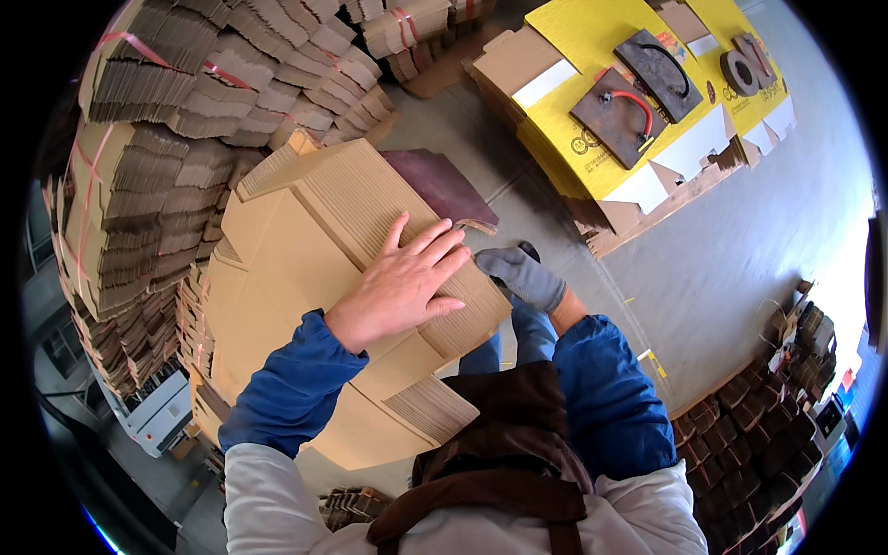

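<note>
My left hand (402, 282) is bare and lies flat, fingers spread, on top of a thick stack of flat brown cardboard blanks (305, 268) in front of me. My right hand (523, 276) wears a grey glove and presses against the right edge of that same stack, its fingers curled at the corner. Both sleeves are blue with white cuffs. I cannot tell whether the gloved hand grips the stack's edge or only rests on it.
Tall bundles of folded cardboard tied with pink straps (176, 111) stand at the left and back. A dark red board (444, 190) lies beyond the stack. A yellow printed sheet pile (638, 102) carries dark weights with handles. More dark bundles (758, 435) sit at right on grey floor.
</note>
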Motion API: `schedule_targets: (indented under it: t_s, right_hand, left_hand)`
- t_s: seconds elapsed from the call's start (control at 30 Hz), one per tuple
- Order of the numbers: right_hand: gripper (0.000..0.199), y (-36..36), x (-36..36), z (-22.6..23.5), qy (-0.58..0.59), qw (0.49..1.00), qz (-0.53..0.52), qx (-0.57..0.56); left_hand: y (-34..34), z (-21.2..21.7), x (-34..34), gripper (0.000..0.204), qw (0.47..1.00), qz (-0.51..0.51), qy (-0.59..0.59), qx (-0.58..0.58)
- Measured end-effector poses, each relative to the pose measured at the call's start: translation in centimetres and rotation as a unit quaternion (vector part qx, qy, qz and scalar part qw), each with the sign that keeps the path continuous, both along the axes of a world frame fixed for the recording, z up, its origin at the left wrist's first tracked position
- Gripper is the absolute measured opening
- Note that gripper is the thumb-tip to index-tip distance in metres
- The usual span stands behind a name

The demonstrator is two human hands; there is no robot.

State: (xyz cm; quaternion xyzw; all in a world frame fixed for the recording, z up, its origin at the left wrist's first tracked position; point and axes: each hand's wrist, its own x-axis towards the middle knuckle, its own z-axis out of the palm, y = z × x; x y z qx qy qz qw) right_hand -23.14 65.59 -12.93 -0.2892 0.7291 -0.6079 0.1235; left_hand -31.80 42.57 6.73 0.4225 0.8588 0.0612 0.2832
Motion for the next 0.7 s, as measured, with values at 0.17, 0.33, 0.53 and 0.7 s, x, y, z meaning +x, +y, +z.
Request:
schedule_targets:
  t_s: [0.17, 0.33, 0.53, 0.7]
  right_hand:
    - [0.042, -0.4, 0.2, 0.2, -0.044, 0.999, 0.002, -0.029]
    - [0.036, -1.0, -1.1, 2.3, -0.21, 0.975, 0.009, -0.067]
    - [0.023, -1.8, -4.3, 4.0, -0.124, 0.991, 0.001, -0.046]
    - [0.024, -3.3, -3.9, 2.2, -0.22, 0.974, 0.01, -0.051]
  left_hand:
    - [0.4, 0.1, -0.3, 0.064, 1.0, -0.001, -0.006, 0.006]
    - [1.4, 0.9, -1.1, 0.054, 0.999, 0.013, -0.029, 0.012]
    - [1.4, 1.0, -1.4, 0.049, 0.999, 0.01, -0.019, 0.042]
    - [1.4, 0.9, -1.9, 0.059, 0.999, 0.0, -0.031, 0.008]
